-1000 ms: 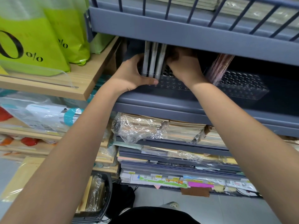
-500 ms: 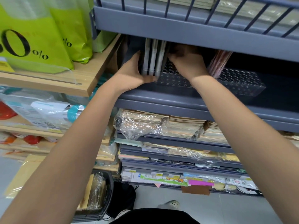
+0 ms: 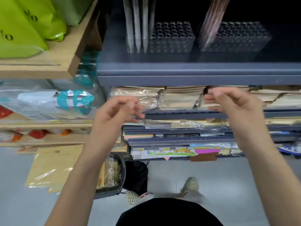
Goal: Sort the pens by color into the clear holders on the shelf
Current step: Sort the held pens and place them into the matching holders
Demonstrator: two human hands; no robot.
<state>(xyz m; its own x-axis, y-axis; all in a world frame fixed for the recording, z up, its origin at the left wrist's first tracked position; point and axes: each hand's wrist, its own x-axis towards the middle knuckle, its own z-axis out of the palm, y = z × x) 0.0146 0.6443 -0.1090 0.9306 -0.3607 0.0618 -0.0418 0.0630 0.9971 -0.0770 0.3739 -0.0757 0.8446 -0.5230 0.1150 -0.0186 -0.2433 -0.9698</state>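
Two clear plastic holders, blocky, tops pierced with rows of round holes, sit on the grey metal shelf (image 3: 195,70) a little back from its front edge. Pale grey pens (image 3: 137,26), slim and matte, stand upright at the left end of the left holder (image 3: 171,38). Pink-brown pens (image 3: 211,22) lean in the left end of the right holder (image 3: 236,38). Crinkled, film-wrapped paper stacks (image 3: 179,98) fill the tier below. A second ago both hands were up at the left holder; now they hang below the shelf's front edge, apart from the holders. Left hand (image 3: 114,115) and right hand (image 3: 231,108): motion-blurred, fingers loosely curled, gripping nothing.
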